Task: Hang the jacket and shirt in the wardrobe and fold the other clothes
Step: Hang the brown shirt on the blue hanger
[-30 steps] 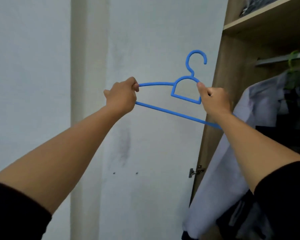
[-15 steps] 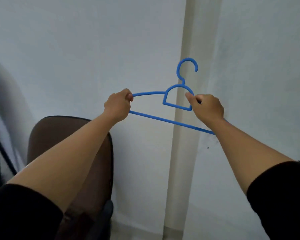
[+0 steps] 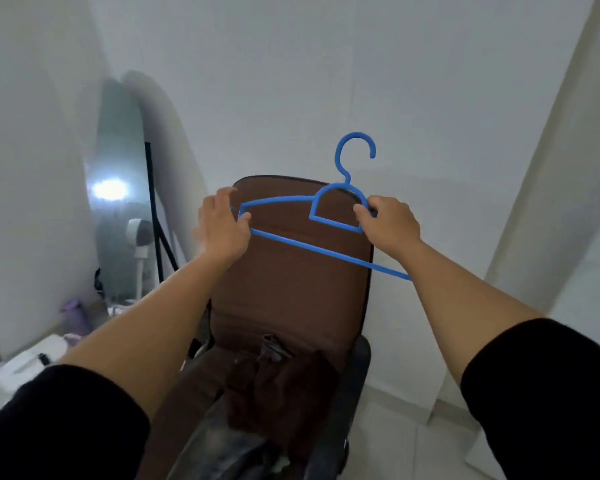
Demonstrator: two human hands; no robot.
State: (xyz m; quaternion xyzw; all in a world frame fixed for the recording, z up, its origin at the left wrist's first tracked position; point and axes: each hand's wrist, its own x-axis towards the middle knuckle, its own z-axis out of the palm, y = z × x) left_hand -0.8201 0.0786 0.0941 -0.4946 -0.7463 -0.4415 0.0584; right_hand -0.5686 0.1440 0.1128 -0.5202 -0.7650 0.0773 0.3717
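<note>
Here the blue hanger (image 3: 305, 216) hangs over the brown chair (image 3: 291, 278), pinched by the right hand (image 3: 390, 225) alone while the left hand (image 3: 222, 226) spreads its fingers loose beside its end, so it could tilt or slip onto the dark clothes (image 3: 274, 386) below.

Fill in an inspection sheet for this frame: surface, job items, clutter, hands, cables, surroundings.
Surface: brown chair, facing the camera, clothes on its seat.
Job's things: blue hanger, bare, held in front of the chair back; dark clothes heaped on the seat, garment types unclear.
Clutter: purple bottle and white items at lower left.
Hands: left hand with fingers loosening at the hanger's left end; right hand pinching the hanger near its neck.
Cables: nothing seen.
Surroundings: white walls; mirror leaning at left, with a bright reflection.
</note>
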